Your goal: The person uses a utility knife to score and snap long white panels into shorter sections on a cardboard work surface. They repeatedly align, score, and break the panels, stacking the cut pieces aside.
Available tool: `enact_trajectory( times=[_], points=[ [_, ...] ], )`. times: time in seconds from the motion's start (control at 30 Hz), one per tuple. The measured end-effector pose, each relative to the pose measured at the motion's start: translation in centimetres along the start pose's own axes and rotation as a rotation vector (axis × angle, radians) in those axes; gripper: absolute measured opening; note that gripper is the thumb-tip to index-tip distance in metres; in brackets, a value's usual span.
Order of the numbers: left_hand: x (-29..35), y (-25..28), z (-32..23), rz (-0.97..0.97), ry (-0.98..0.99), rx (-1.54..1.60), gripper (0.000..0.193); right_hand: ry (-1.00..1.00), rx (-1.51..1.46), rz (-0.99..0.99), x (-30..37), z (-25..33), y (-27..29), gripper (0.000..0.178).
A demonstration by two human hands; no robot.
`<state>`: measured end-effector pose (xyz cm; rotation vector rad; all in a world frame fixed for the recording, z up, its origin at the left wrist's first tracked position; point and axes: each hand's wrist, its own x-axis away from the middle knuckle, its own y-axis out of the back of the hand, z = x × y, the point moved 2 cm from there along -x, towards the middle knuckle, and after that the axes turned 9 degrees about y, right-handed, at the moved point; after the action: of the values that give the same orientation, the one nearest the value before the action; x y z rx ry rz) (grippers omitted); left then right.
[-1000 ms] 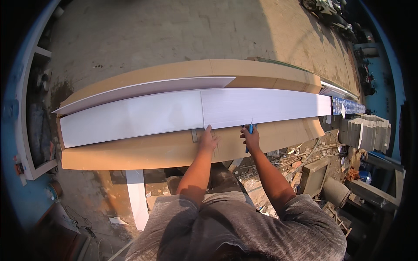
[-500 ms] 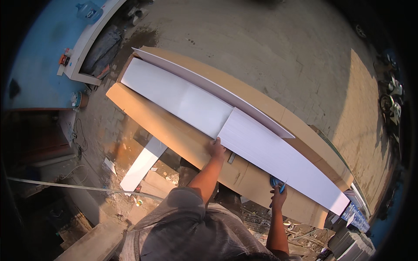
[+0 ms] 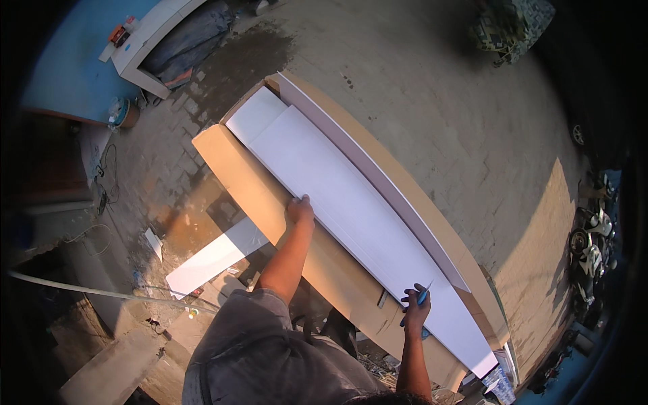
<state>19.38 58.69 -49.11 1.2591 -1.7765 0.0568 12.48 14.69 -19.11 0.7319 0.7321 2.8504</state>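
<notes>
A long white panel (image 3: 351, 202) lies over another white panel (image 3: 256, 111), whose far-left end shows beyond it. Both rest in an opened cardboard box (image 3: 250, 182). My left hand (image 3: 302, 210) is closed on the near edge of the upper panel. Over that panel's right part, my right hand (image 3: 416, 312) grips a blue-handled tool (image 3: 422, 295) with a thin pointed tip; some fingers are spread. A small blue object (image 3: 424, 333) shows beside its wrist, its kind unclear. Along the far side a narrow white board (image 3: 378, 177) stands on edge.
A small dark bar (image 3: 383, 299) lies on the near cardboard flap. Another white board (image 3: 216, 260) slants down at my left near a thin pole (image 3: 101, 287). A bucket (image 3: 123, 113) stands by the blue wall. Motorcycles (image 3: 590, 246) are parked far right.
The upper panel has slid toward the far left, covering most of the lower one. My left hand moved along with it. My right hand lifted from the near edge over the panel. The view shifted.
</notes>
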Motion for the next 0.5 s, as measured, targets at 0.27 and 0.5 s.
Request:
enact_trajectory(
  times=[0.27, 0.5],
  points=[
    [-2.4, 3.8, -12.1, -0.225, 0.09, -0.333, 0.034, 0.802, 0.675, -0.198, -10.2, 15.0, -7.2, 0.036],
    [-2.5, 2.9, -18.5, -0.319, 0.362, -0.27, 0.028, 0.599, 1.051, 0.175, -16.2, 14.8, -8.5, 0.037]
  ],
)
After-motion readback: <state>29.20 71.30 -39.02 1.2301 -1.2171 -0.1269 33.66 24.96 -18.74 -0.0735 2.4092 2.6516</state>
